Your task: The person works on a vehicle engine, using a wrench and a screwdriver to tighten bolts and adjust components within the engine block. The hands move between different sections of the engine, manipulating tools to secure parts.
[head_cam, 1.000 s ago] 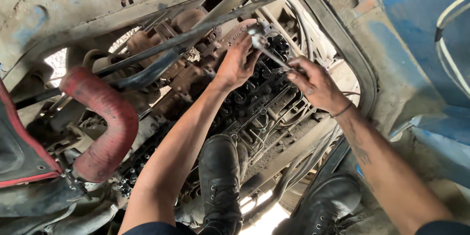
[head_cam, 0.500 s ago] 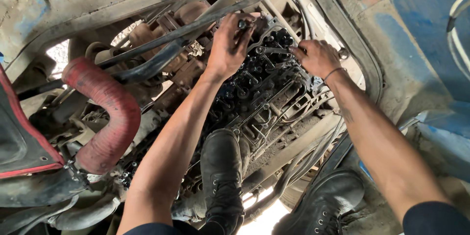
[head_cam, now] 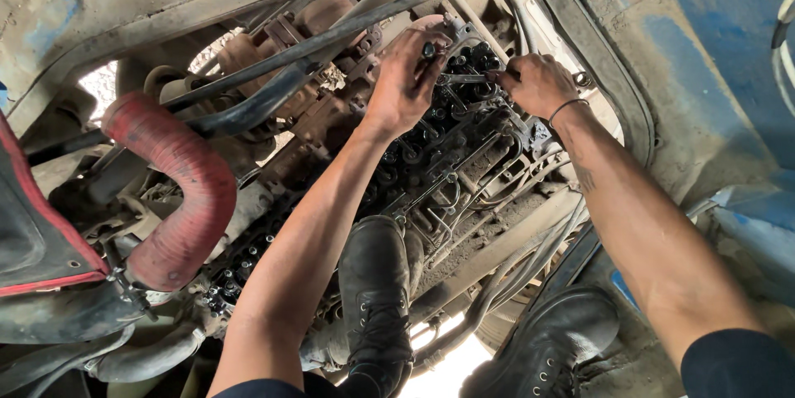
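I look down into a greasy engine (head_cam: 447, 174) with its valve springs and thin metal fuel pipes exposed. My left hand (head_cam: 407, 75) reaches to the far end of the engine, its fingers pinched on a small dark bolt-like part (head_cam: 429, 50). My right hand (head_cam: 538, 83) grips a metal wrench (head_cam: 464, 79) that lies level and points left toward my left hand. The two hands are close together over the same spot. A dark band sits on my right wrist.
A red curved hose (head_cam: 178, 191) arches at the left. A long dark bar (head_cam: 331, 38) crosses above the engine. My two black boots (head_cam: 377, 299) stand beside and on the engine. A blue painted body panel (head_cam: 712, 50) is at the right.
Both hands have moved up and toward the far end of the engine. The right hand has drawn closer to the left, bringing the wrench level between them.
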